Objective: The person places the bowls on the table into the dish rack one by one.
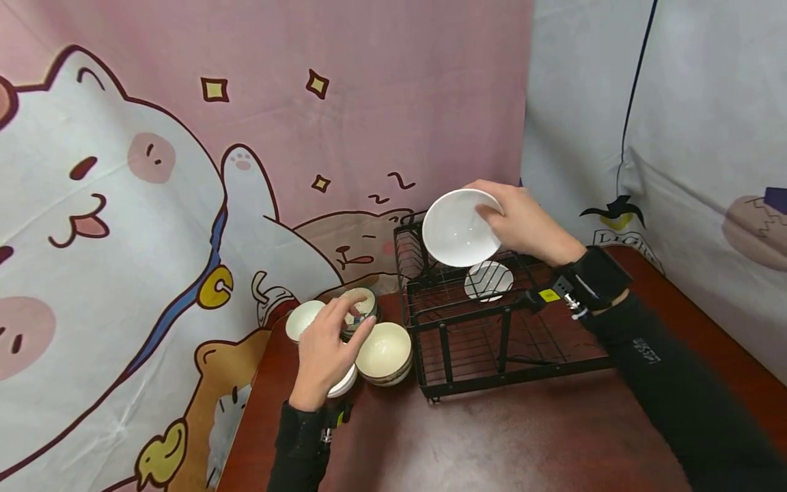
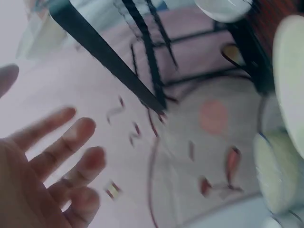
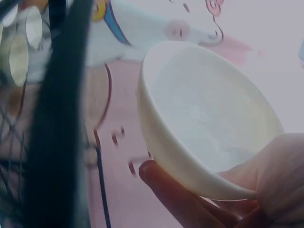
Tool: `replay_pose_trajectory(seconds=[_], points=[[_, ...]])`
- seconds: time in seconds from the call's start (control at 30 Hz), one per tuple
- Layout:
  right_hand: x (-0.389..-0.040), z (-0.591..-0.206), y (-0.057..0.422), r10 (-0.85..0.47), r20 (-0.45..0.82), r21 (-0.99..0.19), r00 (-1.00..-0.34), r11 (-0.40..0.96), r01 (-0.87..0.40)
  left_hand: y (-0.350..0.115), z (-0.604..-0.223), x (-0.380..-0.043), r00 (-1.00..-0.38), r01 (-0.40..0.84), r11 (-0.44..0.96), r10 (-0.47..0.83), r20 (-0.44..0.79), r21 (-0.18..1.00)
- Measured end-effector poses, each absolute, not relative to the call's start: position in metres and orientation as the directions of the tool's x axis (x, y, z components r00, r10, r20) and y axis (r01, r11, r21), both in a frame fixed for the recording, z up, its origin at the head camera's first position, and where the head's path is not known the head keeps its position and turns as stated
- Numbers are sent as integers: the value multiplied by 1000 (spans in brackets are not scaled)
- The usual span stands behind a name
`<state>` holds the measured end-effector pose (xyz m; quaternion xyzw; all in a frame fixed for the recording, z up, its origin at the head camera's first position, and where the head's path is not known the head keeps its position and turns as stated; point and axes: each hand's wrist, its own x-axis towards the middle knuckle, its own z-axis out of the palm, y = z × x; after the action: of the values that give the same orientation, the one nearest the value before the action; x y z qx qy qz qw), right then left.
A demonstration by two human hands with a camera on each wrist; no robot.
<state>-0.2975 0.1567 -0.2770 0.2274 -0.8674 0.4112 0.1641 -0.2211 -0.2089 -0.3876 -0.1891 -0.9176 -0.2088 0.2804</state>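
Note:
My right hand [image 1: 529, 222] grips a white bowl [image 1: 453, 232] by its rim, above the black wire dish rack [image 1: 522, 377]. In the right wrist view the bowl [image 3: 204, 104] is tilted, with the thumb inside and the fingers under its outer wall. A small white dish [image 1: 490, 281] sits in the rack's upper tier. My left hand [image 1: 326, 352] hovers over bowls left of the rack, its fingers spread and holding nothing in the left wrist view. Near it stand a cream bowl [image 1: 384, 350], a patterned bowl [image 1: 363, 303] and a white bowl [image 1: 302, 320]; another white bowl [image 1: 344, 384] is partly hidden.
The rack stands on a reddish-brown table [image 1: 492, 437], its lower tier made of thin wires. A pink cartoon cloth [image 1: 418, 102] hangs close behind, and a pale cloth [image 1: 707, 137] hangs to the right.

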Motion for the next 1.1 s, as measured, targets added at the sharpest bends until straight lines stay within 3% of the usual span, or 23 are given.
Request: replay_pose_trajectory(seconds=[0.37, 0.67, 0.87, 1.1], points=[[-311, -279, 228, -57, 590, -607, -806, 627, -488, -307, -461, -195, -892, 268, 924, 130, 433, 274], [-340, -332, 265, -26, 687, -448, -726, 773, -450, -350, -504, -185, -990, 51, 944, 4, 143, 326], [-347, -384, 274, -136, 686, -294, -715, 847, -443, -361, -527, -189, -997, -77, 940, -62, -56, 331], [-345, -439, 280, -308, 629, -138, -714, 859, -492, -364, -548, -193, -988, -94, 945, -51, -144, 313]])
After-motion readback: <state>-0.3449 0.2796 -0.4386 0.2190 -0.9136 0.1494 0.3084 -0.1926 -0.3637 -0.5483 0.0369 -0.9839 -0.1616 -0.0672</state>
